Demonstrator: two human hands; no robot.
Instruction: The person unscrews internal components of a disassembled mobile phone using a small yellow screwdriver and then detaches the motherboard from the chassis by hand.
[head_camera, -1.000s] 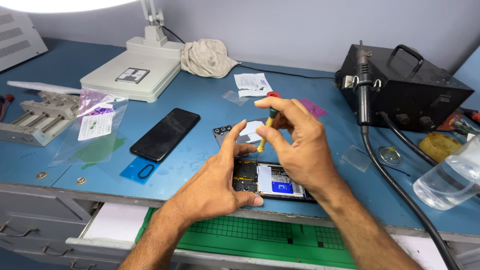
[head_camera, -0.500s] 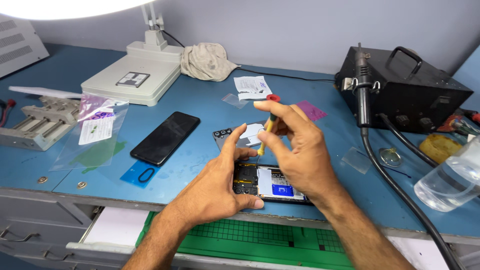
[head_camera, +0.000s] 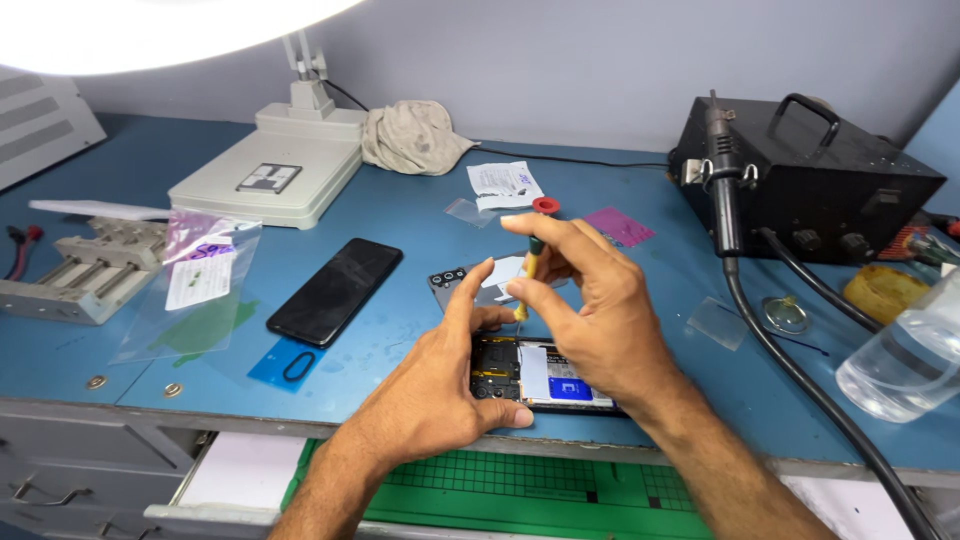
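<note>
Gripping a small screwdriver, right hand; left hand clasping the opened phone.

bare blue bench lies open behind the black phone; a bag blocks its left, two hands crowd its right.

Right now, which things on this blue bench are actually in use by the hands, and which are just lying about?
In use:
- opened phone with exposed board, steadied by left hand
- small yellow screwdriver with red cap, held upright by right hand

Lying about:
- black phone screen
- grey back cover
- black hot-air station
- crumpled beige cloth
- clear plastic bottle
</note>
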